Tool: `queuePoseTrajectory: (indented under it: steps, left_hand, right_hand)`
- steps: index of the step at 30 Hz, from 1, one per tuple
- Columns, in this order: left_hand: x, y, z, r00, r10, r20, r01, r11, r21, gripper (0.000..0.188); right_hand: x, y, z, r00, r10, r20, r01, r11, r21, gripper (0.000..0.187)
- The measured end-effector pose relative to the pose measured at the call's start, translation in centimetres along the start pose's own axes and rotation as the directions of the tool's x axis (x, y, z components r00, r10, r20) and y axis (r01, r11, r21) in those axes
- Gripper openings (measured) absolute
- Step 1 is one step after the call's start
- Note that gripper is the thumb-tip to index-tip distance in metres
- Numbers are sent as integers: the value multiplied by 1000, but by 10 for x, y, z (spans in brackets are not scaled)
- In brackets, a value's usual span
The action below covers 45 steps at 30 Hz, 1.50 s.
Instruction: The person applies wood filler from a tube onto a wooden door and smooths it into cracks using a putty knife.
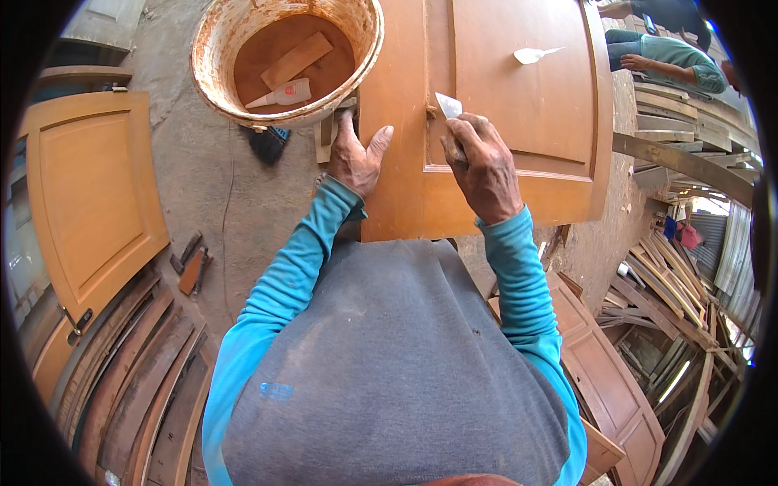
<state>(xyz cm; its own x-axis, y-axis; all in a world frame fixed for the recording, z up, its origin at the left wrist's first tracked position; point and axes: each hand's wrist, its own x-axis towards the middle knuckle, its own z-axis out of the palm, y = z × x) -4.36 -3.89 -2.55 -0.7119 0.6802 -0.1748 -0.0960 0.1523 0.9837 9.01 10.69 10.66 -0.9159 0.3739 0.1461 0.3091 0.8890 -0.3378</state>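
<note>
A brown wooden panel door [519, 105] lies flat before me. My right hand [485, 166] is closed round a small putty knife [448, 105], its pale blade pointing up and left over the door's raised moulding. A small dab of brown filler [430, 112] sits by the blade on the frame. My left hand [356, 160] is at the door's left edge, just below a smeared bucket [212, 77]. Its thumb stands apart from the fingers, whose tips are partly hidden; nothing shows in its grip. A white nozzle bottle [529, 56] lies on the door panel.
Inside the bucket lie a wood strip [297, 61] and a nozzle bottle [284, 95]. A dark-bristled brush [267, 144] and a hammer [200, 271] are on the floor. Doors [97, 190] lean at left; timber [668, 279] is piled at right. Another person [673, 61] is at far right.
</note>
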Motion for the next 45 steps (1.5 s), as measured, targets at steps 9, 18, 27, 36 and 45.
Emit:
queuePoseTrajectory:
  steps: [9,18,27,36,45]
  left_hand:
    - [-1,-10,4,998,58,-28,-59,998,-14,63]
    - [2,-14,5,996,84,-20,-84,997,2,63]
    - [1,-6,2,998,56,-19,-57,998,-39,63]
    - [-1,-6,3,999,24,-22,-24,999,-38,62]
    - [-2,1,2,1000,-9,-9,8,1000,-25,63]
  right_hand:
    - [-14,-8,3,998,-20,58,20,1000,0,20]
    - [-6,-18,8,997,60,40,-61,997,45,18]
    - [20,-20,11,992,124,-35,-122,990,64,21]
    - [20,-22,6,971,229,-67,-220,968,121,24]
    - [36,8,-1,931,330,-155,-295,931,215,23]
